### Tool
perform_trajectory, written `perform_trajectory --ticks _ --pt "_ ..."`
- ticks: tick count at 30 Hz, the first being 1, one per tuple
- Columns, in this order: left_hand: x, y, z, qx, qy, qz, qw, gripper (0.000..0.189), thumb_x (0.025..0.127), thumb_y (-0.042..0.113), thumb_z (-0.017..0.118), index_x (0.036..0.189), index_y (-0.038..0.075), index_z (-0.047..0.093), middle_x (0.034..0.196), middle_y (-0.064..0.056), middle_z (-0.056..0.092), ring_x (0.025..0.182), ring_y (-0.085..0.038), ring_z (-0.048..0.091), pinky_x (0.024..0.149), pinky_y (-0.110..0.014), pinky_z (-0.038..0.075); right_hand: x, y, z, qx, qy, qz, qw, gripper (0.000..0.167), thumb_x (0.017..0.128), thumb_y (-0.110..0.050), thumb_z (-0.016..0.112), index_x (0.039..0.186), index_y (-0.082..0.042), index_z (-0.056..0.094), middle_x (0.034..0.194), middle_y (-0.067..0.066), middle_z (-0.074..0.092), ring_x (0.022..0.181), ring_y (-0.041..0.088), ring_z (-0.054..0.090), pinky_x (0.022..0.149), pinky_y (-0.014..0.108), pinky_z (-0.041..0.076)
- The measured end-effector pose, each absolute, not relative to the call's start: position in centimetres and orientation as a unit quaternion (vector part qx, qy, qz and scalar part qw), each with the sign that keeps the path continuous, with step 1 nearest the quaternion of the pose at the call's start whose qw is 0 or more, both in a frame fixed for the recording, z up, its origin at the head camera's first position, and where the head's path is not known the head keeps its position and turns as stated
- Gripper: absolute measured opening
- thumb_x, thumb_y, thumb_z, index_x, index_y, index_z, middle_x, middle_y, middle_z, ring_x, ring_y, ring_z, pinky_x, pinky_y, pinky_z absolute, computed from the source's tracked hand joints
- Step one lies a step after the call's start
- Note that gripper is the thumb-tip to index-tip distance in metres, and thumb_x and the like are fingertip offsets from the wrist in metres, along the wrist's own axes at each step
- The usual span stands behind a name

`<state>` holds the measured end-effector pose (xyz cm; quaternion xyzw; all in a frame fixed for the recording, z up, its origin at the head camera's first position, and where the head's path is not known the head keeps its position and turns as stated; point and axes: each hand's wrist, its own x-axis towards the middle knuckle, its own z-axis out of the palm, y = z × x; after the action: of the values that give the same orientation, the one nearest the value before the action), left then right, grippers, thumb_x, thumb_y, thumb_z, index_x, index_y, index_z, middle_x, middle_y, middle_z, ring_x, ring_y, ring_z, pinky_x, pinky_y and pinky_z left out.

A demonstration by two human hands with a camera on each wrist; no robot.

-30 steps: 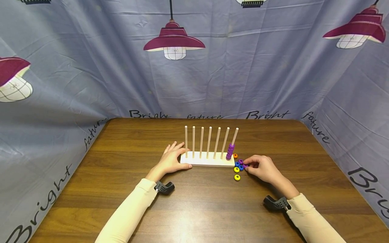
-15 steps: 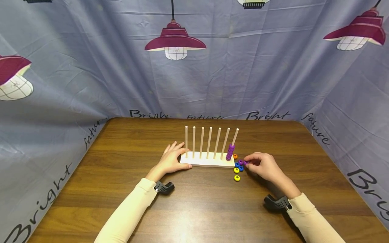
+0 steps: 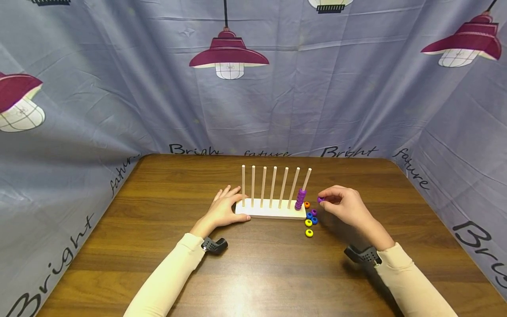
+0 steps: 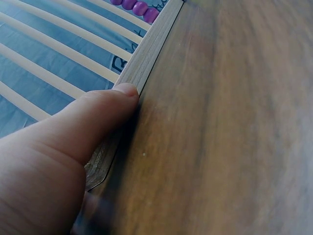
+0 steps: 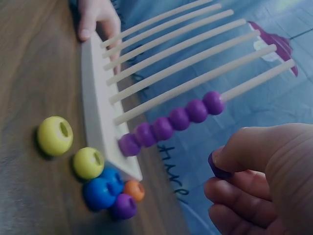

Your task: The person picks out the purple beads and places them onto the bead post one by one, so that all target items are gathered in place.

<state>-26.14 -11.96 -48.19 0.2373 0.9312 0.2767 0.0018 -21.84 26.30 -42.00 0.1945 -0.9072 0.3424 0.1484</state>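
A pale wooden peg rack (image 3: 273, 212) with a row of several upright pegs stands on the table. Its rightmost peg carries a stack of purple beads (image 5: 171, 122), the peg's top bare above them. My left hand (image 3: 220, 211) holds the rack's left end, its thumb (image 4: 105, 110) along the front edge and its fingers behind. Between thumb and fingertips, my right hand (image 3: 346, 206) pinches a single purple bead (image 5: 218, 166), raised to the right of the rack and mostly covered by the fingers in the right wrist view.
Loose beads lie by the rack's right end: two yellow beads (image 5: 55, 136), two blue beads (image 5: 98, 193), an orange bead (image 5: 134, 191) and a purple bead (image 5: 123, 206). A printed grey-blue curtain (image 3: 253, 110) hangs behind the brown table (image 3: 261, 264).
My right hand has lifted the purple bead up and away from the loose beads on the table. The left hand stays on the rack.
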Motion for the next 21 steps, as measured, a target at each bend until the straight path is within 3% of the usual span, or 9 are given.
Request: perform_trajectory --ticks 21 --pt "-26.2 -12.0 -48.4 0.237 0.931 0.279 0.002 0.067 0.078 0.050 0.081 0.136 0.019 0.065 0.162 -0.015 0.041 0.156 -0.045 0.022 0.127 -0.063 0.010 -22.8 25.6 -37.9 0.206 -0.883 0.373 0.196 0.015 0.081 0.006 0.075 0.094 -0.001 0.078 0.090 0.012 0.076 0.076 -0.012 0.060 0.068 0.004 0.050"
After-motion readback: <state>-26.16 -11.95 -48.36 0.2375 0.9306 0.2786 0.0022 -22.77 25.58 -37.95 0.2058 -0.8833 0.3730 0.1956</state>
